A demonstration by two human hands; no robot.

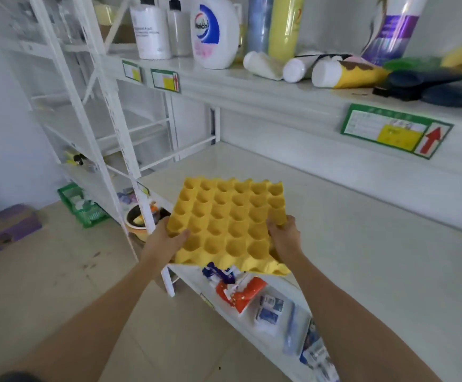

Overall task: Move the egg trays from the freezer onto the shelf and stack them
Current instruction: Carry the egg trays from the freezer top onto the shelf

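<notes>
Placement step was in hand — the yellow egg tray, cups up and empty, was held at the front corner of the bare middle shelf, tilted, far edge over the shelf board, near edge overhanging. Left hand was clamped on its left edge, thumb on top in the cups; right hand was clamped on the right edge the same way. No other tray was visible on that shelf, so this looked like the base of the stack. Next move, by my read — push it further in, level it, lower flat, then spread both hands to let go. The freezer was out of view.
</notes>
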